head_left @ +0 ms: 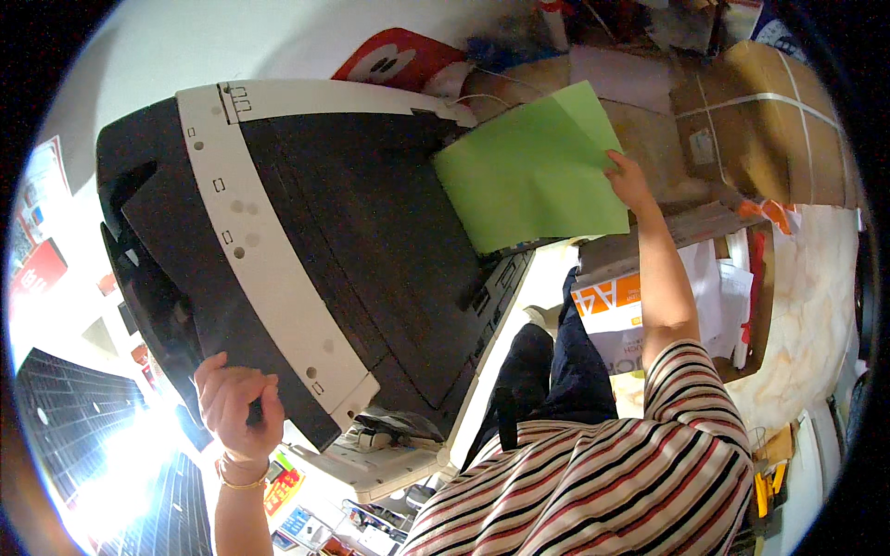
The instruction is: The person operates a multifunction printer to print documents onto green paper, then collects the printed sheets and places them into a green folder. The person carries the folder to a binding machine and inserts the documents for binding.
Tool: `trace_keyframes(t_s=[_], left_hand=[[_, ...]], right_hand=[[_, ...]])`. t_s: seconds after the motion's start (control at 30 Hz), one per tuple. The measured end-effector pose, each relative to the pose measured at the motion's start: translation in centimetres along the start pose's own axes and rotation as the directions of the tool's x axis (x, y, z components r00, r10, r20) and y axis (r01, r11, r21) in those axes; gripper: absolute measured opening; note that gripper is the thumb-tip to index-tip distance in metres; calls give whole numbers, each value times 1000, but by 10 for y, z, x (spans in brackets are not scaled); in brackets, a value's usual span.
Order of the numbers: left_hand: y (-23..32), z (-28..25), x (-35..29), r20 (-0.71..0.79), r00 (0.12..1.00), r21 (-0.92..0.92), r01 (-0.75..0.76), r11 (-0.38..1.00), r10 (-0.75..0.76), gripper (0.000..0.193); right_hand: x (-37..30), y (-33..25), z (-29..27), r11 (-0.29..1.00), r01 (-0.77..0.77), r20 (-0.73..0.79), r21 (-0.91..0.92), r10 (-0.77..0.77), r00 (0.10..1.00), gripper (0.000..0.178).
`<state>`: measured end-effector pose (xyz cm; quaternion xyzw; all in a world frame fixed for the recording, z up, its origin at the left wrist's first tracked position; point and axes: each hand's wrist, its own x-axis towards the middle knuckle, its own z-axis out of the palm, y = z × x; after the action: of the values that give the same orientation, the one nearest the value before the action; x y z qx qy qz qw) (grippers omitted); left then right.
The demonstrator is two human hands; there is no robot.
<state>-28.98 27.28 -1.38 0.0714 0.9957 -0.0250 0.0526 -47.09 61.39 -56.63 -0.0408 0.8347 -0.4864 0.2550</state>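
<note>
My right hand [630, 181] pinches the right edge of a green sheet of paper [533, 171] between thumb and fingers. The sheet is slightly bent, and its left side lies at the far right end of a large copier [324, 222]. The copier has a dark top with cream-white trim. Beside the machine's dark left edge, my left hand [239, 408] is curled, thumb toward the fingers. A small dark patch shows inside that hand; whether it is an object or part of the copier is unclear.
A strapped cardboard box [760, 125] stands at the far right. Below my right forearm lies a white and orange paper-ream package [607, 310]. A red cushion-like item [399, 60] sits behind the copier. Bright light glares at the lower left.
</note>
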Motion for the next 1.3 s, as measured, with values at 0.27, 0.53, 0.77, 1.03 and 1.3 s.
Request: trace_keyframes(t_s=[0.27,0.53,0.77,1.03,1.3], left_hand=[[-3,0,0,-39,998,-25,-43,999,42,9],[-3,-2,3,-23,997,-48,-70,996,69,12],[-2,-3,4,-27,998,-44,-58,997,57,11],[-2,-1,3,-30,999,-41,-42,998,41,10],[-2,-2,4,-11,999,-44,-31,999,30,9]], right_hand=[[2,-18,-10,999,7,80,-46,-4,997,39],[0,-27,-13,999,32,108,18,-33,994,36],[3,-15,-10,997,70,98,11,-71,993,36],[-1,-24,-10,1000,25,77,11,-26,997,35],[-1,-27,-13,998,35,103,55,-41,994,33]])
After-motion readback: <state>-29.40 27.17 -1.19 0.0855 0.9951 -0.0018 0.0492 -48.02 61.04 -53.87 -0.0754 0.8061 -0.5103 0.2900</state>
